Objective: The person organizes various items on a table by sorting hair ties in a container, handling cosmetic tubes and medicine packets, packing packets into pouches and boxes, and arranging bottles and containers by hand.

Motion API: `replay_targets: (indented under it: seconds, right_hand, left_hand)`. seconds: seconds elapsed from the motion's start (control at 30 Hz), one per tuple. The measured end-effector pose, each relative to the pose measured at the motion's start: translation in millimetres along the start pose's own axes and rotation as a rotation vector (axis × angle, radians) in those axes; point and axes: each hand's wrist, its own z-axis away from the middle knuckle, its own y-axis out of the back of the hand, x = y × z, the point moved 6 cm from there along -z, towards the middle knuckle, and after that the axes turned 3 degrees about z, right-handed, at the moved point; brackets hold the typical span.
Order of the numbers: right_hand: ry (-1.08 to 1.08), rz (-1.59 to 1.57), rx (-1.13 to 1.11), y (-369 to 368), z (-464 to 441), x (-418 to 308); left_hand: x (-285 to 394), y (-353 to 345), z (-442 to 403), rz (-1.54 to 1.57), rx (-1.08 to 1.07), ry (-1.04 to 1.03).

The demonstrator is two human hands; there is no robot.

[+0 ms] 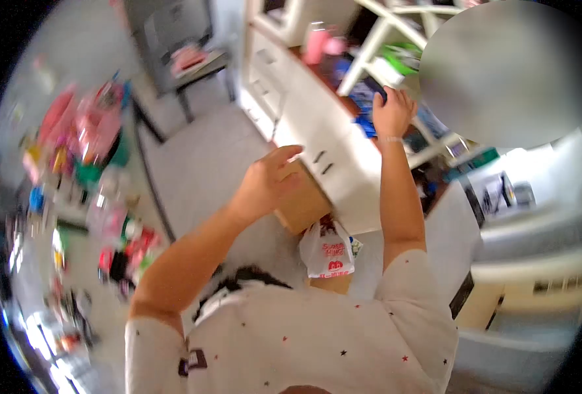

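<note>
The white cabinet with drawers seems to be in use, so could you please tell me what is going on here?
A person in a white, star-printed short-sleeved shirt is at the white cabinet with drawers. The right hand is up at its cluttered top, at a small dark object; blur hides whether it is gripped. The left hand is held out, apparently empty, in front of a brown cardboard box. A white plastic bag with red print sits low beside the cabinet.

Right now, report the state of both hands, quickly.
Left hand: open, nothing visible in it.
Right hand: at a dark object; whether holding it cannot be told.
</note>
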Motion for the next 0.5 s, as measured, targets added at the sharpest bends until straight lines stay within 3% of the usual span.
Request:
replay_targets:
  seconds: [0.07,0.2,0.33,0.4,0.43,0.5]
  right_hand:
    - [0.266,-0.465,0.088,20,44,-89]
    - [0.462,-1.036,-0.176,86,162,-256]
    - [0.84,-1.463,-0.335,166,271,-372]
    - [0.97,-1.542,-0.662,179,316,-404]
    - [1.029,-1.558,-0.828,181,337,-417]
    - [1.198,-1.533,-0.854,189,373,-445]
  left_hand:
    - [-6,26,38,-0.023,0.088,0.007]
    - [-10,77,149,-0.083,0.29,0.044]
    - [-31,133,290,-0.184,0.539,0.151]
    - [-40,152,353,-0.229,0.693,0.415]
    - [-59,162,388,-0.228,0.832,0.44]
    - [-78,180,458,-0.419,0.945,0.632]
